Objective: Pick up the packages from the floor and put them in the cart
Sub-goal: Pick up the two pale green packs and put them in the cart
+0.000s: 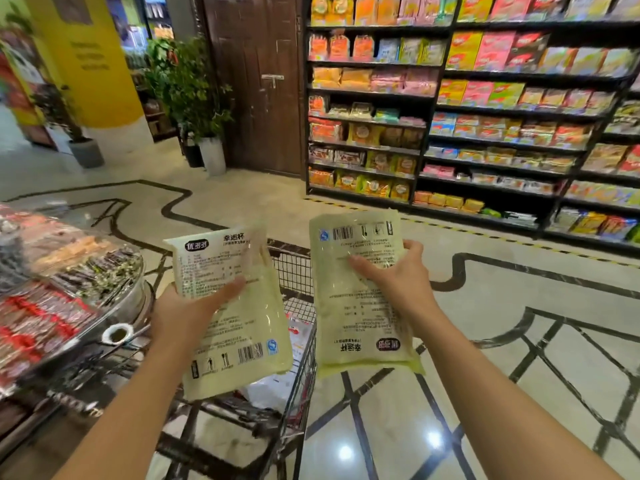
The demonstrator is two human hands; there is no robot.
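Now: left hand [187, 313] grips pale package [228, 317] above cart [294, 268] rim | right hand [394, 271] grips second package [360, 299] over open floor [519, 341] beside cart

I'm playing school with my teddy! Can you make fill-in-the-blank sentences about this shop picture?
1. Each hand holds one pale yellow ____.
2. The left hand holds its package above the wire ____.
3. The right hand's package has its barcode at the ____ end.
4. The cart stands on the ____ side of the right hand's package.

Missing words: package; cart; top; left
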